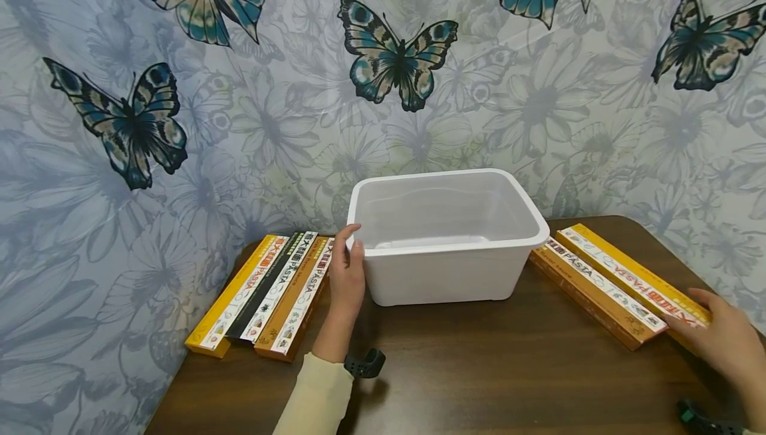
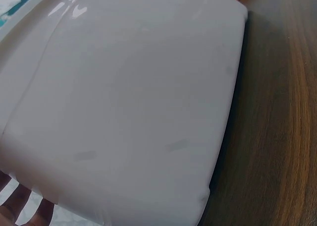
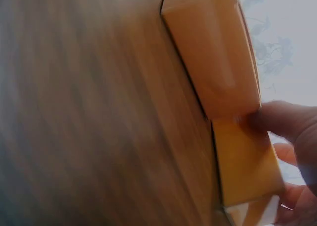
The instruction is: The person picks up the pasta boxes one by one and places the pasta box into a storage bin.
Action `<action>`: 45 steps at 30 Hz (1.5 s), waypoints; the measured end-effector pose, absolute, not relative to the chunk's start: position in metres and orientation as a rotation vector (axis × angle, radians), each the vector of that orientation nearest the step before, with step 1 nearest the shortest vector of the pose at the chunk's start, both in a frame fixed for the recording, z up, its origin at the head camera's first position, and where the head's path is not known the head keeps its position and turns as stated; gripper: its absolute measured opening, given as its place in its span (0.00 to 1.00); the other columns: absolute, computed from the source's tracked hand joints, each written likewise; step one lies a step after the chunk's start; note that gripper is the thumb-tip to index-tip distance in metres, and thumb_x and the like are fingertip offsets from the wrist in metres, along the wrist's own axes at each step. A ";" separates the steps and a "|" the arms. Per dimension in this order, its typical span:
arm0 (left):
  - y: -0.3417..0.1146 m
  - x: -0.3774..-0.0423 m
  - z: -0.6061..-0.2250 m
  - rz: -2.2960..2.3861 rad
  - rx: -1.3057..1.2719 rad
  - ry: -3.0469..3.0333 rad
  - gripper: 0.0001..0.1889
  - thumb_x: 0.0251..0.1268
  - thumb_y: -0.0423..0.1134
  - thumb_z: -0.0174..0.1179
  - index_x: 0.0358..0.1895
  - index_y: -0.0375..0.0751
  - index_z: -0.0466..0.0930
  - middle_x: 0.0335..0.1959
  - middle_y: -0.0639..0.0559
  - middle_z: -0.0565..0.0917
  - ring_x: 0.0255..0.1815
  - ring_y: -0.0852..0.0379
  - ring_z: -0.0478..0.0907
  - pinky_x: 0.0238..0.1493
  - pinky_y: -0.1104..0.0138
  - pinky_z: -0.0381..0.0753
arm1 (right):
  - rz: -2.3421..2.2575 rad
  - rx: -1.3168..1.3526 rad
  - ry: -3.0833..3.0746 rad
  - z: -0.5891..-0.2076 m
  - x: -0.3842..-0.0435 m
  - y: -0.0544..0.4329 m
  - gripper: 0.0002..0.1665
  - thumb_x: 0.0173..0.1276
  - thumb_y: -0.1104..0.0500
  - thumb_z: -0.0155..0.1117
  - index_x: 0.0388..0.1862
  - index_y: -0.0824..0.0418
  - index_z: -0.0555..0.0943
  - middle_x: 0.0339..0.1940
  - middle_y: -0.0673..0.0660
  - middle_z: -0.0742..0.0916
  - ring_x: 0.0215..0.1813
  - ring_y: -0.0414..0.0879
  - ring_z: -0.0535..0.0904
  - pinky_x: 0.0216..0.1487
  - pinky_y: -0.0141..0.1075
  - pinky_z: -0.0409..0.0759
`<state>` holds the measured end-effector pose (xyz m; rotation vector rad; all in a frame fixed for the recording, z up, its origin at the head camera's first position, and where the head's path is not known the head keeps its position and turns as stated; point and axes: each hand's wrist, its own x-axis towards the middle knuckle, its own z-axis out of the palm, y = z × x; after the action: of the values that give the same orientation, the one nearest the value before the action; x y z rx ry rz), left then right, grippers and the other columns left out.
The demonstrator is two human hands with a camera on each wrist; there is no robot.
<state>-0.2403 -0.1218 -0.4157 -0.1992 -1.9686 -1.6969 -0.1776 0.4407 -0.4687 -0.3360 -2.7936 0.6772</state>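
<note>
A white plastic tub (image 1: pixel 443 277) stands on the brown table, its inside bare. My left hand (image 1: pixel 347 282) grips the tub's left rim, with thumb and fingers on either side of the edge. In the left wrist view the tub's wall (image 2: pixel 138 97) fills most of the picture, fingers (image 2: pixel 42 213) at its lower left. At the right, my right hand (image 1: pixel 721 338) holds the near end of a yellow pasta box (image 1: pixel 634 272) between thumb and fingers. A brown pasta box (image 1: pixel 592 292) lies against its left side. The thumb (image 3: pixel 285 118) is where the two boxes meet.
Left of the tub lie a yellow pasta box (image 1: pixel 239 295), a black one (image 1: pixel 275 289) and a brown one (image 1: pixel 296 295), side by side. A butterfly-patterned wall (image 1: pixel 287 122) rises behind the table (image 1: pixel 455 368). The right-hand boxes reach close to the tub's right side.
</note>
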 end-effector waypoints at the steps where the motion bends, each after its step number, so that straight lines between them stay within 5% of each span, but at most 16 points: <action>1: -0.121 -0.240 -0.416 -1.692 -0.198 -1.973 0.19 0.76 0.47 0.46 0.66 0.52 0.71 0.70 0.47 0.70 0.71 0.43 0.66 0.70 0.44 0.63 | 0.673 -0.359 -2.786 -0.470 -0.177 0.441 0.49 0.71 0.48 0.62 0.72 0.82 0.54 0.60 0.88 0.66 0.55 0.80 0.64 0.51 0.68 0.65; 11: -0.119 -0.240 -0.415 -1.687 -0.196 -1.986 0.19 0.76 0.48 0.46 0.66 0.54 0.71 0.70 0.48 0.70 0.70 0.48 0.67 0.69 0.45 0.65 | 0.703 -0.452 -2.749 -0.482 -0.171 0.446 0.48 0.67 0.53 0.66 0.72 0.79 0.55 0.60 0.86 0.64 0.57 0.81 0.58 0.52 0.68 0.60; 16: -0.120 -0.239 -0.414 -1.676 -0.193 -1.982 0.19 0.76 0.48 0.46 0.65 0.53 0.71 0.70 0.47 0.70 0.70 0.43 0.66 0.69 0.43 0.64 | 0.713 -0.425 -2.749 -0.486 -0.169 0.447 0.50 0.68 0.51 0.66 0.74 0.77 0.53 0.61 0.86 0.64 0.58 0.83 0.56 0.53 0.69 0.59; 28: -0.121 -0.239 -0.415 -1.685 -0.193 -1.970 0.20 0.75 0.47 0.46 0.66 0.53 0.72 0.70 0.47 0.70 0.70 0.40 0.66 0.69 0.45 0.64 | 0.911 -0.496 -2.591 -0.485 -0.167 0.442 0.57 0.66 0.51 0.68 0.78 0.74 0.45 0.65 0.88 0.62 0.56 0.79 0.64 0.49 0.62 0.66; 34: -0.122 -0.239 -0.416 -1.693 -0.200 -1.959 0.20 0.75 0.47 0.46 0.66 0.53 0.72 0.69 0.46 0.71 0.69 0.41 0.66 0.67 0.45 0.64 | 1.098 -0.622 -2.415 -0.480 -0.168 0.432 0.58 0.66 0.50 0.67 0.82 0.63 0.43 0.77 0.79 0.54 0.71 0.75 0.56 0.67 0.61 0.60; 35: -0.122 -0.239 -0.416 -1.694 -0.201 -1.964 0.20 0.75 0.47 0.46 0.66 0.54 0.72 0.69 0.46 0.71 0.69 0.42 0.67 0.67 0.45 0.65 | 1.100 -0.649 -2.389 -0.479 -0.167 0.431 0.57 0.65 0.51 0.67 0.82 0.61 0.44 0.78 0.76 0.54 0.67 0.70 0.63 0.67 0.54 0.65; 38: -0.122 -0.239 -0.417 -1.692 -0.205 -1.982 0.19 0.76 0.48 0.46 0.66 0.55 0.71 0.69 0.46 0.70 0.69 0.41 0.67 0.66 0.45 0.65 | 1.074 -0.714 -2.307 -0.474 -0.165 0.427 0.53 0.65 0.52 0.67 0.82 0.57 0.50 0.63 0.74 0.71 0.48 0.48 0.77 0.49 0.34 0.77; 41: -0.122 -0.241 -0.418 -1.685 -0.212 -1.986 0.19 0.76 0.48 0.46 0.66 0.55 0.71 0.70 0.46 0.70 0.69 0.39 0.66 0.67 0.44 0.65 | 1.075 -0.767 -2.242 -0.469 -0.163 0.423 0.50 0.64 0.53 0.68 0.80 0.50 0.54 0.32 0.55 0.75 0.22 0.33 0.60 0.20 0.26 0.60; 45: -0.122 -0.241 -0.418 -1.687 -0.210 -1.970 0.19 0.76 0.46 0.46 0.66 0.54 0.71 0.69 0.47 0.70 0.69 0.42 0.67 0.67 0.45 0.65 | 1.134 -0.770 -2.168 -0.466 -0.163 0.417 0.48 0.64 0.53 0.69 0.79 0.48 0.56 0.21 0.42 0.67 0.21 0.31 0.60 0.19 0.25 0.60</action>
<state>-0.2409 -0.1220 -0.4178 -0.2103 -1.9704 -1.6866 -0.1628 0.4172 -0.4657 -0.7701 -2.1684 1.1336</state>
